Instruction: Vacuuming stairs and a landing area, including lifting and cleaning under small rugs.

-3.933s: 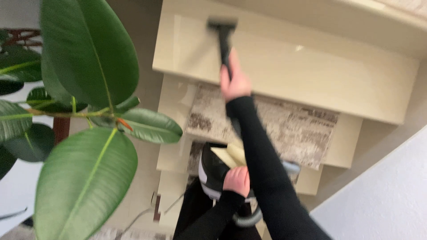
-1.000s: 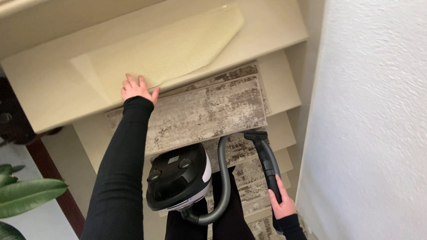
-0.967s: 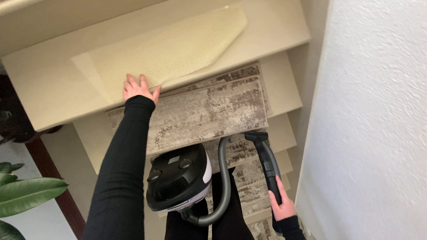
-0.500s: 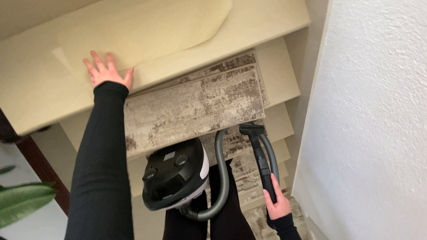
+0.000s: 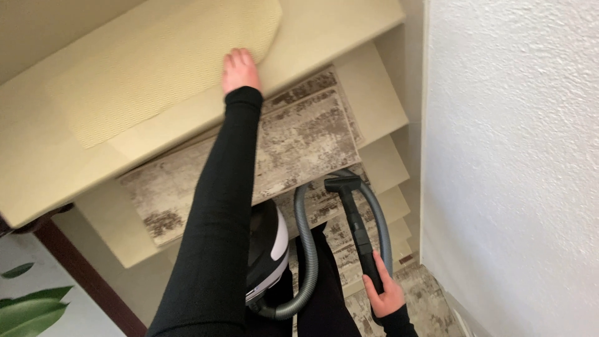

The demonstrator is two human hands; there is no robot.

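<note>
My left hand [image 5: 240, 70] lies flat, fingers together and extended, on the edge of the pale yellow ribbed anti-slip mat [image 5: 165, 68] on the upper cream stair tread [image 5: 337, 28] — gripping nothing. My right hand [image 5: 384, 296] is curled round the black rigid vacuum wand [image 5: 357, 228]. The mat looks thin, floppy and light — I'd lift it by a corner

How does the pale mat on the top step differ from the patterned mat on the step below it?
The pale mat is plain cream with a fine weave; the patterned mat is mottled grey-brown. The left hand rests on the pale mat's edge; nothing touches the patterned mat. The sleeve crosses over the patterned mat, not the pale one. Both lie flat on cream steps.
</note>
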